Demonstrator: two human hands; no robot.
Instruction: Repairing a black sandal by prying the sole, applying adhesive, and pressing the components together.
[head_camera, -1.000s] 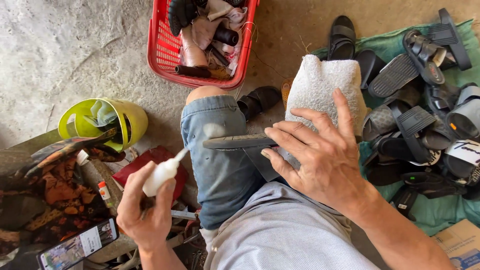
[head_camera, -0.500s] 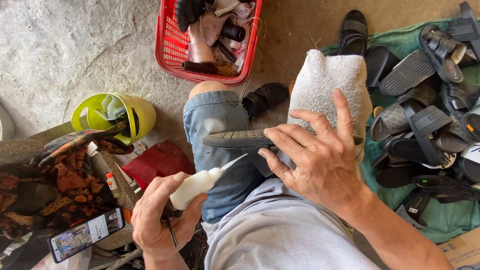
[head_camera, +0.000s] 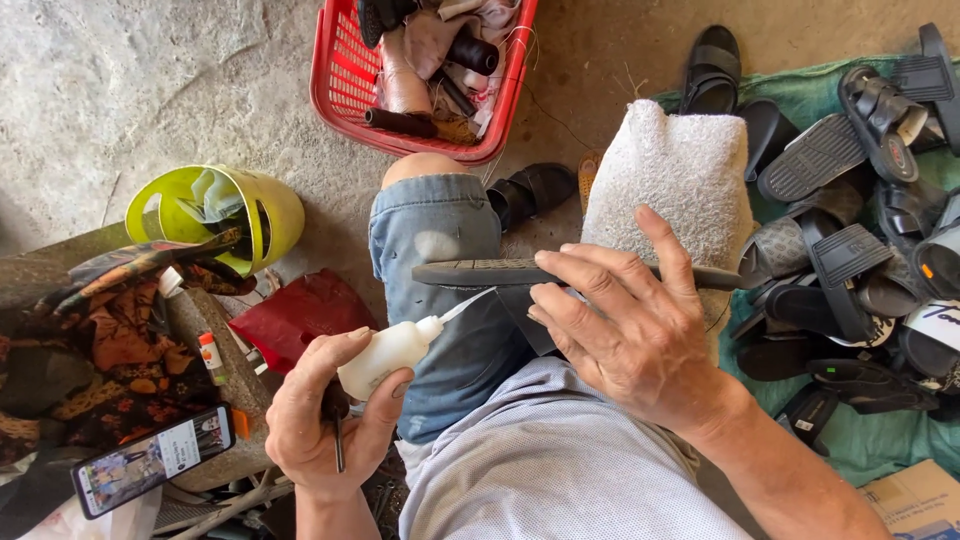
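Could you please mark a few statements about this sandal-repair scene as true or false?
1. The left hand holds a small white squeeze bottle whose thin nozzle points toward the dark sandal sole. True.
2. The right hand rests empty on the knee. False: its fingers grip the sandal sole, held edge-on above the denim-clad thigh.
3. The red basket is empty. False: it holds spools, rolls and scraps of material.
4. A pile of dark sandals lies on a green cloth at the right. True.
5. A phone with a lit screen lies at the lower left. True.
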